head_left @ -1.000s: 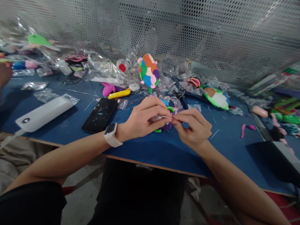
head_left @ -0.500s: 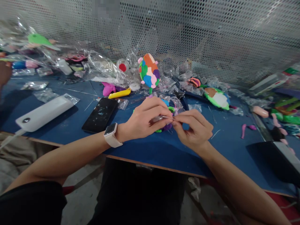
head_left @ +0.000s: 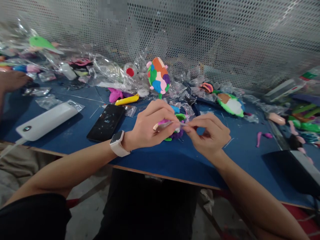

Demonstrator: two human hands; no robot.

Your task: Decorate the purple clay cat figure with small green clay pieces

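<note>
Over the blue table, my left hand (head_left: 153,125) pinches a thin pale strip (head_left: 183,124) between thumb and fingers. My right hand (head_left: 211,133) pinches the strip's other end, so it spans the small gap between both hands. Whether it is plastic film or clay I cannot tell. Under and just behind the fingers lies a multicoloured clay piece (head_left: 178,134) with green, purple, blue and pink parts, largely hidden by my left hand. Farther back stands a patchwork clay shape (head_left: 159,76) in orange, green, blue and pink.
Left of my hands lie a black phone (head_left: 106,122), a yellow cutter (head_left: 127,99) and a white device (head_left: 47,120). Clear plastic bags (head_left: 110,71) line the perforated metal panel (head_left: 190,36). A green-edged clay piece (head_left: 231,104) and a black box (head_left: 295,171) are on the right. Another person's hand (head_left: 15,81) reaches in at far left.
My hands have drawn slightly apart, and more of the pale strip shows between them. The other person's hand has come farther in from the left.
</note>
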